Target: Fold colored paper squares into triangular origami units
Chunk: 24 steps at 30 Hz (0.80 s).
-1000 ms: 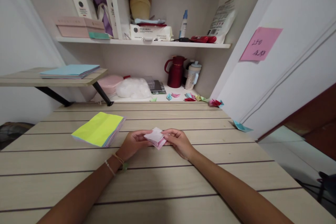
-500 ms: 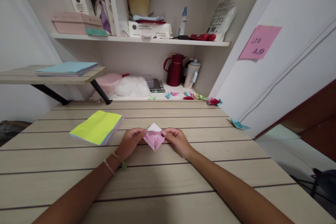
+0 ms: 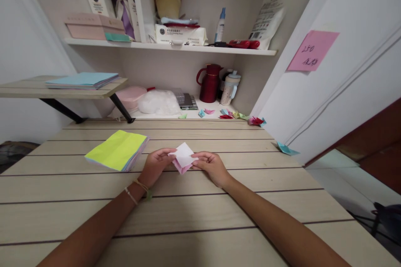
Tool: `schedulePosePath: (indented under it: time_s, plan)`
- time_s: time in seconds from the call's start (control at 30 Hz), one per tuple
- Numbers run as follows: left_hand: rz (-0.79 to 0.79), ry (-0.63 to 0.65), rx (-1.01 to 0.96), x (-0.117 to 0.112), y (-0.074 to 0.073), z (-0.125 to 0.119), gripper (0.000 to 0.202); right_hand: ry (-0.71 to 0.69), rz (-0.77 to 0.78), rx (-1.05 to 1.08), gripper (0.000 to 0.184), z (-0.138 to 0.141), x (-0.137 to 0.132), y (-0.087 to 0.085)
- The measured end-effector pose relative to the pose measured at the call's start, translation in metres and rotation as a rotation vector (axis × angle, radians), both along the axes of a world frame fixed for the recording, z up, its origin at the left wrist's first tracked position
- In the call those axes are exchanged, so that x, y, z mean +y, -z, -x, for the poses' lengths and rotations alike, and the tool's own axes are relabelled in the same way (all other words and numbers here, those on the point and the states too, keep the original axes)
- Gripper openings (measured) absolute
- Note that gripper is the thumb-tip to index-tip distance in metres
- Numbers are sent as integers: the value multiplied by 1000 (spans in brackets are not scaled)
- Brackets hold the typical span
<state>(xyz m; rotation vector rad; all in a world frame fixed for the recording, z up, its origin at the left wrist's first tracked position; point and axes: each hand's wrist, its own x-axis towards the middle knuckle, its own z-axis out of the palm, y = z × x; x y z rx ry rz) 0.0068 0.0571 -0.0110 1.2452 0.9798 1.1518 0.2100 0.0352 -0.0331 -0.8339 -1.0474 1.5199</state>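
A small folded pink paper [image 3: 183,157], white side up, is held just above the wooden table [image 3: 188,212] at its middle. My left hand [image 3: 156,167] pinches the paper's left edge, fingers curled. My right hand [image 3: 211,167] pinches its right edge, fingers also curled. A thin bracelet sits on my left wrist. To the left of my hands lies a stack of coloured paper sheets [image 3: 117,150] with a yellow-green sheet on top.
Several small folded paper figures [image 3: 225,114] lie along the table's far edge, another blue one [image 3: 286,148] by the white door. Behind stand a red jug [image 3: 209,83], a cup [image 3: 229,88], a pink box [image 3: 133,96], and shelves with bottles and boxes. A pink note [image 3: 311,51] sticks on the door.
The paper was turned between my fingers: half a second ago its pink patterned face showed with a point down, now a white flap lies on top. Both hands stayed in place.
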Motion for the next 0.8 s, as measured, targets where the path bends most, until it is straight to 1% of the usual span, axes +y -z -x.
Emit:
schedulePosePath:
  time_s: [0.13,0.2,0.3,0.4,0.43,0.5,0.57,0.7,0.8]
  plan:
    - [38,93,-88,1,0,2,45,76,37,0,28,-1,0,-1]
    - [50,115,-77,1,0,2,42,110,49,37,22,-1,1,-2]
    - [50,84,-8,1,1,2,32,131,45,81,17,-1,1,-3]
    - [62,32,28,1,2,2,25,114,13,63,17,-1,1,-3]
    - [67,16,20,1,2,1,24,98,-8,50,20,-1,1,-3]
    - [72,-5,-2,1,2,0,24,63,-56,16,32,-1,1,-4]
    - [60,-2,-2,1,1,0,25,44,-90,-29,39,-1,1,-4]
    - [-16,40,101,1,-1,0,25,50,-94,-89,32,0,1,-4]
    - [-52,85,142,0,-2,-1,25,-5,-79,-120,30,0,0,-3]
